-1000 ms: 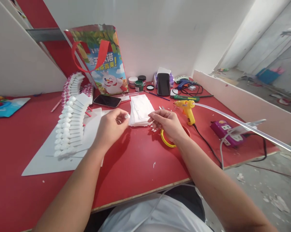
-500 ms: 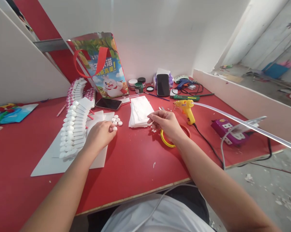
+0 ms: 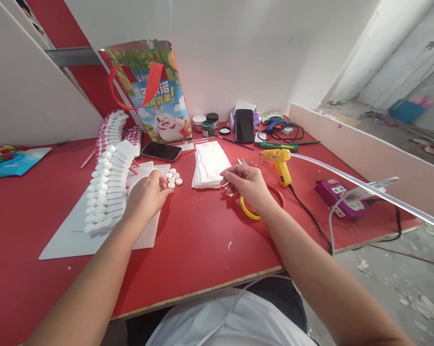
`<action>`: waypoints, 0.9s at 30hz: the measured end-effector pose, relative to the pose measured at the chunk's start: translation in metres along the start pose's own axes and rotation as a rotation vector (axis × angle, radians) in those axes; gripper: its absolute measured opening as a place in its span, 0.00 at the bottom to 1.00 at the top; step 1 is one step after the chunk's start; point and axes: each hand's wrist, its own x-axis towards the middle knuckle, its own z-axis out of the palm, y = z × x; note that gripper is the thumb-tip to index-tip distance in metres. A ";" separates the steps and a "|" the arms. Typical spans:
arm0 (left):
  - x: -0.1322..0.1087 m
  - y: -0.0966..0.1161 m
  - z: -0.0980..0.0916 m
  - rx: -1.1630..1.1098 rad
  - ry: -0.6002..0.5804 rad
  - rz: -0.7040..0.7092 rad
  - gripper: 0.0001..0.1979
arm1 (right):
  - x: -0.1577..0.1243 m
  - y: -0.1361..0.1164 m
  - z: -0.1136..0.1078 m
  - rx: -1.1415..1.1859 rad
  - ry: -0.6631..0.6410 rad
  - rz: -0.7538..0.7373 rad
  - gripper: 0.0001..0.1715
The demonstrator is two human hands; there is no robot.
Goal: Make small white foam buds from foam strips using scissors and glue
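My left hand (image 3: 148,197) is beside a small pile of round white discs (image 3: 179,181), thumb and fingers apart, with no disc visible between them. Its fingertips are close to the nearest discs; whether they touch cannot be told. To its left, white spoon-shaped pieces (image 3: 101,187) lie in an overlapping row over white sheets (image 3: 65,245). My right hand (image 3: 247,185) is closed in a pinch above the table, by the corner of a stack of white thin sheets (image 3: 211,163). What its fingertips hold, if anything, is too small to make out. Below it lies a yellow-and-red ring (image 3: 251,213).
A yellow glue gun (image 3: 282,166) with a long clear stick stands right of my right hand, its cord trailing forward. A purple box (image 3: 341,198) is farther right. Behind are a phone (image 3: 161,151), a printed bag (image 3: 162,105), paint jars (image 3: 207,128) and a green cutter (image 3: 279,146).
A white disc that was in my left fingers now rests with the pile. The left hand's thumb and fingers have parted. My right hand stays pinched in nearly the same place.
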 end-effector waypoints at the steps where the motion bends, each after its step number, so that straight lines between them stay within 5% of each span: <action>1: -0.001 0.000 -0.005 -0.002 0.004 0.002 0.12 | -0.001 -0.002 -0.001 -0.022 0.008 -0.021 0.12; 6: 0.002 0.019 -0.041 -0.012 0.255 0.077 0.11 | -0.002 -0.031 -0.002 -0.386 0.001 -0.151 0.09; 9: 0.008 0.042 -0.045 -0.152 0.364 0.163 0.08 | 0.007 -0.049 0.004 -0.709 0.013 -0.307 0.06; 13: 0.013 0.060 -0.014 -0.366 0.375 0.211 0.03 | 0.026 -0.037 0.017 -1.068 0.009 -0.316 0.10; 18: 0.010 0.050 0.030 -0.388 0.366 0.213 0.05 | 0.039 0.000 0.020 -1.315 -0.048 -0.190 0.14; 27: 0.007 0.045 0.042 -0.407 0.362 0.314 0.06 | 0.036 -0.002 0.017 -1.299 -0.039 -0.148 0.14</action>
